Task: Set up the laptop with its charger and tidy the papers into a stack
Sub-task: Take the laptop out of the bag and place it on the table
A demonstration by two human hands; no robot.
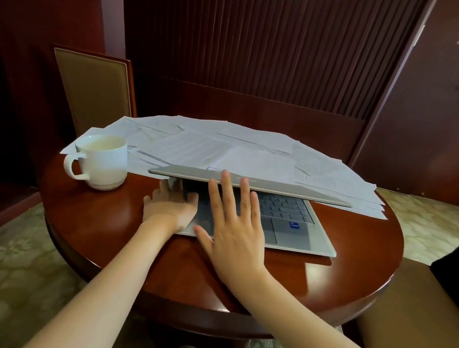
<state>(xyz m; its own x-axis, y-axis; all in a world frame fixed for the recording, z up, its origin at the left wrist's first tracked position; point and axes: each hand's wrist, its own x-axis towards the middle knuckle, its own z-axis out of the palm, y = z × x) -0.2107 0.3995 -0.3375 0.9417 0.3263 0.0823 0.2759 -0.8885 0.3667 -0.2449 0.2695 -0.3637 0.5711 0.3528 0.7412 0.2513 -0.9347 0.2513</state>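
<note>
A silver laptop (298, 231) lies on the round wooden table (100, 217), its lid (277, 188) raised only a little above the keyboard. My left hand (170, 206) rests flat on the laptop's left front corner, its fingers reaching under the lid. My right hand (232, 224) hovers over the palm rest with straight, spread fingers whose tips reach the lid's front edge. Several loose white papers (225, 148) lie scattered across the far half of the table behind the laptop. No charger is in view.
A white mug (102, 160) stands on the table to the left of the laptop. A padded chair (93, 90) stands behind the table at the left, and another seat (419, 318) sits at the right. A dark panelled wall is close behind.
</note>
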